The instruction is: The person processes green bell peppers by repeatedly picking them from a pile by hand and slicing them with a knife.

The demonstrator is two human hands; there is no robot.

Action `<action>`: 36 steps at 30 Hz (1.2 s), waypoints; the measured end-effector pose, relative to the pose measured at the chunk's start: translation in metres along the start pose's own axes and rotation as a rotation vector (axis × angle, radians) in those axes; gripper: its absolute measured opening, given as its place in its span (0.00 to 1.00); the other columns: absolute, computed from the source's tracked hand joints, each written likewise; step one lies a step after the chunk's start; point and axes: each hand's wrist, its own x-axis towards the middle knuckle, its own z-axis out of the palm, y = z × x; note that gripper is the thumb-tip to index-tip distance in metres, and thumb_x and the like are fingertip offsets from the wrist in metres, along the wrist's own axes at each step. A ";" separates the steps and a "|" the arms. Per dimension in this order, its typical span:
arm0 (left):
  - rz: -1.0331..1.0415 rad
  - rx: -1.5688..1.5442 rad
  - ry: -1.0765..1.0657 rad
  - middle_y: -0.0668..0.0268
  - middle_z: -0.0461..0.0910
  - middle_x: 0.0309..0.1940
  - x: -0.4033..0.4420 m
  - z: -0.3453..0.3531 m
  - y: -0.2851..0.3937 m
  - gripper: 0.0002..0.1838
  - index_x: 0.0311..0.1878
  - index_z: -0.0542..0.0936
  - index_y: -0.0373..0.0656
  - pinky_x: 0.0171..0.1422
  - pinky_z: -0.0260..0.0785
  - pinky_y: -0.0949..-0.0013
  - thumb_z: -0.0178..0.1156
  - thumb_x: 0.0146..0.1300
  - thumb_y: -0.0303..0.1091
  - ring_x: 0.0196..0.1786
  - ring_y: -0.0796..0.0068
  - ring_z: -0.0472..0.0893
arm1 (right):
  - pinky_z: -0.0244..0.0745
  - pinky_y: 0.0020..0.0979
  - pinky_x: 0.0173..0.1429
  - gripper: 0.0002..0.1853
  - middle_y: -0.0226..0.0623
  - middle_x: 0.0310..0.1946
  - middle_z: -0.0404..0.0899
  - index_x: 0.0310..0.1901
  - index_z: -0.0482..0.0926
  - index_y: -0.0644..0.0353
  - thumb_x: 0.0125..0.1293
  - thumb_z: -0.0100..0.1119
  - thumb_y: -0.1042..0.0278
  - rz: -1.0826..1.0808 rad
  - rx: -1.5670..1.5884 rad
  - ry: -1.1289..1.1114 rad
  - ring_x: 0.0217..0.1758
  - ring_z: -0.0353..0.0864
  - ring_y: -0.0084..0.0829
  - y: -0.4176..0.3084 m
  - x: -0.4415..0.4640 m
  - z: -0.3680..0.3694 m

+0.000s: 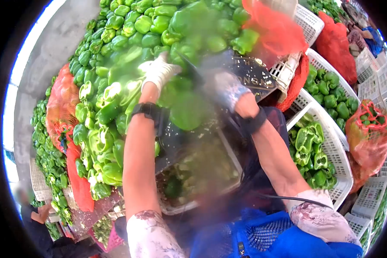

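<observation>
Handling a heap of green peppers, some opened, most whole

From where I stand, the job looks only partly through. Opened peppers (102, 139) lie along the near left flank of the heap (143, 24), and more cut pieces (305, 142) sit in a white crate (337, 150) on the right. Pale scraps (198, 172) have gathered in a tray (231, 150) below the forearms. Whole peppers seem to make up most of what is left: they fill the far side of the heap, and another batch (327, 101) sits in the crate beyond.

The gloved left hand (157, 73) is over the heap, and the gloved right hand (228, 86) is beside it, well apart, near a dark lettered box (256, 71). A smear hangs across the middle, so I cannot tell whether either hand is closed on anything, or whether the dark streak (191, 66) between them is a blade. The heap runs off at the top, red netting (277, 32) covers part of the box's surroundings, and a person (34, 215) is cut off by the dark left edge.
</observation>
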 end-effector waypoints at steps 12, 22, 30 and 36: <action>0.208 0.241 0.018 0.45 0.64 0.71 -0.017 0.009 0.080 0.53 0.76 0.63 0.61 0.71 0.68 0.56 0.78 0.45 0.49 0.70 0.42 0.69 | 0.75 0.26 0.47 0.32 0.33 0.35 0.83 0.69 0.74 0.47 0.61 0.65 0.71 0.605 0.232 0.195 0.36 0.75 0.19 -0.042 -0.104 -0.079; 0.067 0.122 0.234 0.52 0.80 0.57 -0.026 -0.086 0.040 0.26 0.60 0.79 0.47 0.63 0.74 0.58 0.65 0.57 0.42 0.53 0.56 0.84 | 0.76 0.28 0.45 0.31 0.39 0.29 0.76 0.69 0.73 0.49 0.61 0.63 0.70 0.454 0.287 0.308 0.31 0.73 0.27 -0.055 -0.117 -0.072; 0.201 0.089 0.341 0.53 0.83 0.51 -0.161 -0.103 0.004 0.19 0.58 0.81 0.46 0.59 0.73 0.60 0.60 0.65 0.41 0.52 0.54 0.82 | 0.77 0.31 0.41 0.26 0.40 0.34 0.81 0.62 0.78 0.56 0.59 0.67 0.73 -0.003 0.229 0.297 0.32 0.81 0.34 -0.078 -0.145 -0.094; -0.259 -0.888 0.222 0.59 0.81 0.47 -0.238 0.020 0.006 0.23 0.64 0.75 0.42 0.28 0.78 0.69 0.55 0.72 0.44 0.34 0.70 0.82 | 0.80 0.37 0.43 0.17 0.48 0.38 0.83 0.52 0.81 0.61 0.60 0.63 0.71 -0.083 0.136 0.167 0.40 0.85 0.44 -0.114 -0.137 -0.105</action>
